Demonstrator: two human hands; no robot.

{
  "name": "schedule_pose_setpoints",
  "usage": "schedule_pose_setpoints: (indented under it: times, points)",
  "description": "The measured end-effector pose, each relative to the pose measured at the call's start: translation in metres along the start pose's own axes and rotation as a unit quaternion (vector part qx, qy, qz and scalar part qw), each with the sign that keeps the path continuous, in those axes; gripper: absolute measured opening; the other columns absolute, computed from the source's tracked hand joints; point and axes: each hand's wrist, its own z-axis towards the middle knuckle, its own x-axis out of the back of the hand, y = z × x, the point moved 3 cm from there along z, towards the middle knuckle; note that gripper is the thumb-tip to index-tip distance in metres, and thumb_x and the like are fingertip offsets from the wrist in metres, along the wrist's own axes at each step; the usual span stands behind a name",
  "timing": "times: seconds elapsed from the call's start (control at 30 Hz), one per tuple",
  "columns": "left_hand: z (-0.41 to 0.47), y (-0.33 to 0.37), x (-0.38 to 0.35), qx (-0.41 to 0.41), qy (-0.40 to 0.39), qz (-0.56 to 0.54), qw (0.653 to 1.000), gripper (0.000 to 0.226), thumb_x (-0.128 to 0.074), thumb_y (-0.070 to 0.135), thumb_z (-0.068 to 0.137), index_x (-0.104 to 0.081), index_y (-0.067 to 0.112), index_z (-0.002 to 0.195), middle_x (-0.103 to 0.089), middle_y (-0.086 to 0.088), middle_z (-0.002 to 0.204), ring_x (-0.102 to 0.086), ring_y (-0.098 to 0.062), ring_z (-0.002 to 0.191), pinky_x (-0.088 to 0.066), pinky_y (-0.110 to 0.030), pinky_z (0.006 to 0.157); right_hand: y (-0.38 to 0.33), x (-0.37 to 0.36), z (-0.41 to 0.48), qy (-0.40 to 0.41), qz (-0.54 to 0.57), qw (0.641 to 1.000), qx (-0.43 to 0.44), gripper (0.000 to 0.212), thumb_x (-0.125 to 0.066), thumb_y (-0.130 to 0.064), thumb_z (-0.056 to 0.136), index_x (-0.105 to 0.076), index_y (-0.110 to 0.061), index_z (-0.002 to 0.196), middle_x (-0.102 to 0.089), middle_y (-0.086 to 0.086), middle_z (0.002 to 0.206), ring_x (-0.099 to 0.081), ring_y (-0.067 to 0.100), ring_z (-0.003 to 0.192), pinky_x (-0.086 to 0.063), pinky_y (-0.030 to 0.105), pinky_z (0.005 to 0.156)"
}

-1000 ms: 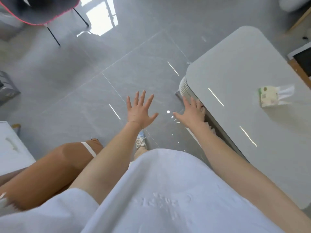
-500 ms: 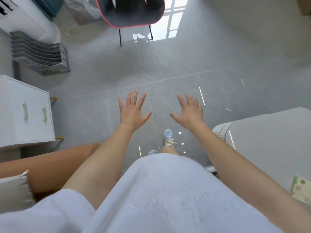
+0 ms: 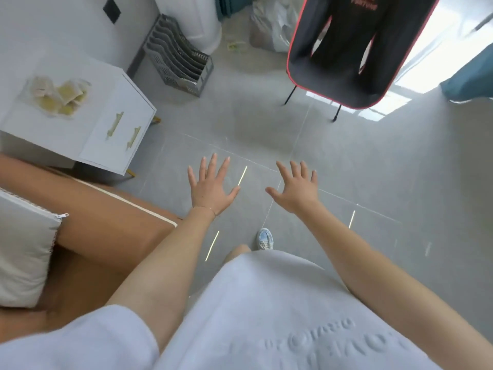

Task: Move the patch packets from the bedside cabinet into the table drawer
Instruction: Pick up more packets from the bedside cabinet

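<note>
Patch packets (image 3: 57,96) lie in a loose, overlapping pile on top of the white bedside cabinet (image 3: 80,124), toward its rear left corner and away from the front edge with the two brass handles; detail is blurred. Left hand (image 3: 210,186) is held out over the grey floor (image 3: 373,182), palm down, fingers spread wide, holding and touching nothing. Right hand (image 3: 297,189) is beside it, equally spread and empty, well apart from the cabinet. Compared with half a second earlier, the view has swung left: the cabinet top and packets have now come into sight, the table at the right has gone from view, and the black chair (image 3: 354,49) sits upper right.
</note>
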Motion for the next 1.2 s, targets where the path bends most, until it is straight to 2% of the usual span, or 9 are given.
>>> schedule_pose_setpoints:
  times: [0.2,0.37,0.67,0.93,1.2]
  points:
    - [0.042,-0.049,0.019,0.083,0.017,-0.028,0.996,0.076,-0.043,0.062,0.087,-0.01,0.035,0.15,-0.006,-0.001,0.16,-0.001,-0.025,0.147,0.003,-0.057,0.113,-0.046,0.037,0.066,-0.022,-0.073,0.994,0.078,0.076,-0.035,-0.064,0.092,-0.005,-0.033,0.153,-0.006,0.003,0.162,0.004,0.028,0.149,-0.002,0.05,0.119]
    - [0.084,-0.118,0.032,0.146,0.014,-0.044,0.988,0.077,-0.042,0.063,0.087,-0.007,0.036,0.15,-0.005,-0.002,0.16,-0.001,-0.026,0.147,0.002,-0.057,0.114,-0.115,0.063,0.135,-0.02,-0.105,0.986,0.126,0.076,-0.037,-0.064,0.091,-0.005,-0.033,0.153,-0.009,0.004,0.161,0.001,0.028,0.149,-0.005,0.05,0.12]
    - [0.166,-0.249,0.075,0.219,0.013,-0.086,0.972,0.075,-0.037,0.065,0.088,-0.009,0.033,0.151,-0.003,-0.003,0.16,0.003,-0.026,0.147,0.005,-0.057,0.114,-0.254,0.116,0.242,-0.017,-0.144,0.977,0.157,0.076,-0.038,-0.064,0.091,-0.008,-0.032,0.153,-0.011,0.005,0.16,-0.002,0.029,0.149,-0.007,0.05,0.119]
    - [0.212,-0.342,0.1,0.291,0.007,-0.121,0.949,0.074,-0.035,0.065,0.089,-0.01,0.032,0.151,-0.001,0.0,0.161,0.003,-0.025,0.147,0.004,-0.056,0.115,-0.396,0.156,0.315,-0.022,-0.188,0.949,0.251,0.077,-0.039,-0.063,0.091,-0.007,-0.03,0.153,-0.011,0.006,0.16,-0.002,0.029,0.149,-0.008,0.05,0.119]
    - [0.262,-0.457,0.107,0.392,0.012,-0.185,0.901,0.073,-0.035,0.064,0.09,-0.009,0.035,0.151,-0.001,0.002,0.161,0.006,-0.021,0.147,0.009,-0.052,0.115,-0.542,0.168,0.409,-0.033,-0.229,0.913,0.335,0.078,-0.044,-0.059,0.091,-0.006,-0.031,0.153,-0.008,0.004,0.161,0.001,0.028,0.149,-0.012,0.047,0.119]
